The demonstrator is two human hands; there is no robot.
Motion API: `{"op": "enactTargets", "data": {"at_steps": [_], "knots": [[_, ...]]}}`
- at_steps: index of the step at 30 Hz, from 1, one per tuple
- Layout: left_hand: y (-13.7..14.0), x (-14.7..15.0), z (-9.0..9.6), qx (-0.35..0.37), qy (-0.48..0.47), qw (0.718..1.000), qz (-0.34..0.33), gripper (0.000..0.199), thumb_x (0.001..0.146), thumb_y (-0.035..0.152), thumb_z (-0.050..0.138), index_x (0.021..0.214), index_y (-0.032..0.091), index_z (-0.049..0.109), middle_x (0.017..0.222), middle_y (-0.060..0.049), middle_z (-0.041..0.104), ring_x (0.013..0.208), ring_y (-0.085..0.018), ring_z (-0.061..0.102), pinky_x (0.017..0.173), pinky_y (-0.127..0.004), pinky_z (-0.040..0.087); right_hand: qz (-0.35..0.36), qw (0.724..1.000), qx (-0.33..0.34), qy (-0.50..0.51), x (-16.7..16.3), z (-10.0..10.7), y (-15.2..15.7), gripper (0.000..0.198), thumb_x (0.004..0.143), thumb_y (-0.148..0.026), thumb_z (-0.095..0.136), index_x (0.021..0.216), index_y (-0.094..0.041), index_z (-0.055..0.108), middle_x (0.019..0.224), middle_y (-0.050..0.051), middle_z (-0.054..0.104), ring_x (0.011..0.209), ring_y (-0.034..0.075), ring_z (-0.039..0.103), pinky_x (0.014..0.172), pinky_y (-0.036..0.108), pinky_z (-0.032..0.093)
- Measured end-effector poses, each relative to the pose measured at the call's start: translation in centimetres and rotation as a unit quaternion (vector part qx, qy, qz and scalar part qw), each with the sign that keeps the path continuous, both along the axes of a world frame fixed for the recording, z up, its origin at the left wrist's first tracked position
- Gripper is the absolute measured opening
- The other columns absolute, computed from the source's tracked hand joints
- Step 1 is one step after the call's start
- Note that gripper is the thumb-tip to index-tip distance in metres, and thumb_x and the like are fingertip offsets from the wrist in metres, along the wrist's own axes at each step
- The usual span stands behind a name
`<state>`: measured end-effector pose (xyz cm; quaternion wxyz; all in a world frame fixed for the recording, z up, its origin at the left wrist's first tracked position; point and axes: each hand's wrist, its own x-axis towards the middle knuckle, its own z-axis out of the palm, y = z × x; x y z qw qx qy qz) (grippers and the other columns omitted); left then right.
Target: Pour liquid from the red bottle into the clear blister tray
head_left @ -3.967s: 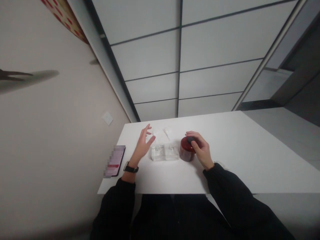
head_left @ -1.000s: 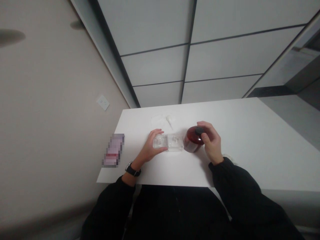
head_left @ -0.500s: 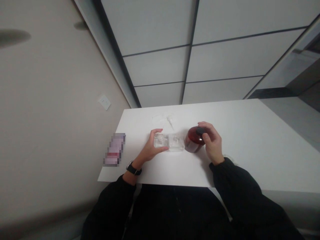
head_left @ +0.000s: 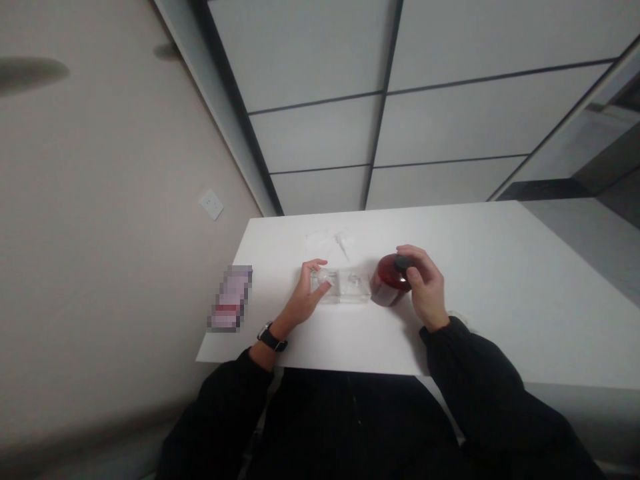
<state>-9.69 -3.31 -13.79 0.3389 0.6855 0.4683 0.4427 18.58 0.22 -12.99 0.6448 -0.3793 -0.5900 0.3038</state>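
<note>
Two clear square containers stand side by side on the white table (head_left: 480, 267). My left hand (head_left: 301, 298) is round the left clear container (head_left: 327, 293), its thumb across the top by a round clear knob (head_left: 324, 275). The right clear container (head_left: 354, 288) also has a clear rounded piece on top. Touching or almost touching it is a dark red bottle (head_left: 389, 281) with a black cap (head_left: 401, 263). My right hand (head_left: 425, 283) grips this bottle at its right side, thumb near the cap; some fingers are hidden behind it.
Behind the containers lies a small clear, thin piece (head_left: 343, 245), perhaps a dropper. A blurred-out phone-like object (head_left: 231, 298) is at the table's left edge. Something pale (head_left: 459, 319) shows partly behind my right sleeve. A wall with a socket (head_left: 211, 205) rises on the left.
My left thumb has moved from the near side of the left clear container up onto its top, beside the knob. My right hand stays on the bottle. The view has shifted slightly.
</note>
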Motion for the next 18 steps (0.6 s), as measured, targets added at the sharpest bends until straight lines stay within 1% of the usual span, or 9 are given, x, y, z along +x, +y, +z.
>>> {"op": "enactTargets", "data": {"at_steps": [4,7,9,13,16,18], "knots": [[-0.13,0.39,-0.13,0.024,0.015,1.000,-0.005,0.034,0.106,0.054,0.053,0.122,0.025,0.045,0.145,-0.015,0.053,0.142,-0.029,0.050,0.125,-0.052,0.034,-0.007,1.000,-0.003,0.001,-0.11,0.02,0.06,0.045,0.092,-0.071,0.069,0.105,-0.028,0.074,0.114,0.009,0.073,0.118,0.032,0.066,0.106,0.055,0.052],[-0.19,0.49,-0.04,0.039,0.029,0.999,-0.007,0.038,0.106,0.058,0.048,0.124,0.024,0.048,0.141,-0.015,0.055,0.139,-0.030,0.052,0.123,-0.051,0.037,-0.011,1.000,-0.012,-0.003,-0.10,0.10,0.08,0.050,0.090,-0.075,0.068,0.104,-0.027,0.074,0.114,0.009,0.074,0.117,0.033,0.067,0.107,0.055,0.052],[-0.20,0.51,-0.02,0.047,0.035,0.998,-0.002,0.040,0.106,0.059,0.049,0.124,0.024,0.049,0.138,-0.014,0.056,0.136,-0.030,0.054,0.122,-0.051,0.038,-0.011,1.000,-0.016,-0.005,-0.06,0.15,0.05,0.051,0.090,-0.075,0.068,0.105,-0.027,0.074,0.114,0.009,0.074,0.117,0.033,0.067,0.107,0.054,0.053],[-0.27,0.65,-0.04,0.055,0.045,0.997,0.015,0.038,0.103,0.054,0.058,0.124,0.024,0.047,0.132,-0.013,0.060,0.129,-0.029,0.058,0.118,-0.051,0.043,0.004,0.999,-0.032,-0.007,-0.10,0.00,-0.05,0.050,0.095,-0.072,0.062,0.110,-0.026,0.074,0.115,0.009,0.076,0.115,0.032,0.070,0.105,0.052,0.055],[-0.36,0.83,0.07,0.062,0.054,0.996,0.024,0.030,0.107,0.049,0.053,0.123,0.024,0.047,0.131,-0.013,0.060,0.129,-0.029,0.058,0.117,-0.051,0.043,0.021,0.999,-0.039,-0.003,-0.28,-0.36,-0.04,0.051,0.100,-0.072,0.055,0.114,-0.026,0.073,0.116,0.009,0.077,0.112,0.030,0.071,0.102,0.049,0.056],[-0.38,0.93,0.20,0.067,0.059,0.996,0.025,0.029,0.108,0.048,0.050,0.124,0.023,0.049,0.131,-0.013,0.060,0.129,-0.029,0.058,0.117,-0.051,0.043,0.030,0.999,-0.037,-0.003,-0.42,-0.62,0.01,0.051,0.101,-0.071,0.052,0.116,-0.026,0.071,0.117,0.009,0.077,0.112,0.030,0.072,0.102,0.049,0.057]]}}
